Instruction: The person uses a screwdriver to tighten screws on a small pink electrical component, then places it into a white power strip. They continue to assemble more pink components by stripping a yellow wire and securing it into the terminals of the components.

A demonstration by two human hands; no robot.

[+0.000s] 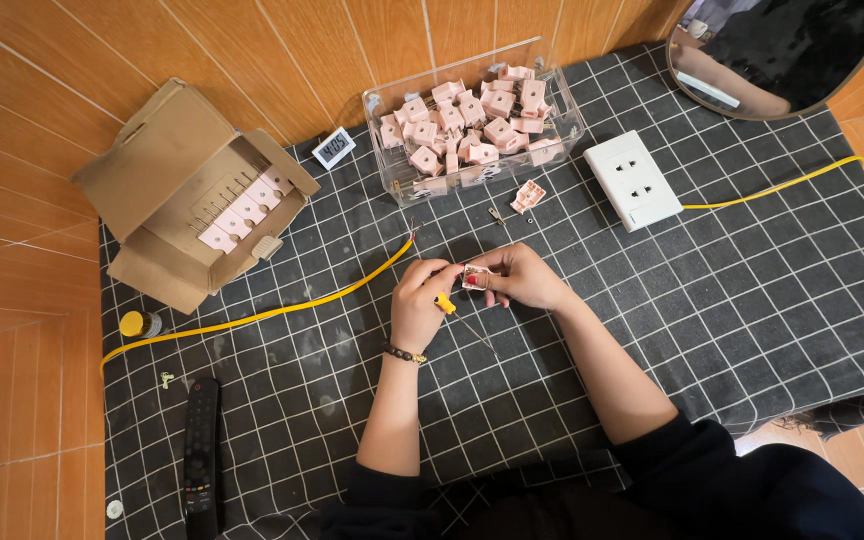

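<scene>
Centrally, the right hand [524,277] pinches a small pink socket part [477,277], while the left hand [419,300] grips a yellow-handled screwdriver [449,307] against it; a clear box [552,135] of pink parts sits at twelve o'clock.

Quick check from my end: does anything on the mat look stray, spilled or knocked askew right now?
One pink part lies loose on the checked mat, outside the clear bin of similar parts, with a small metal bit beside it. The cardboard box sits open and skewed, half off the mat. Nothing looks spilled or broken.
</scene>
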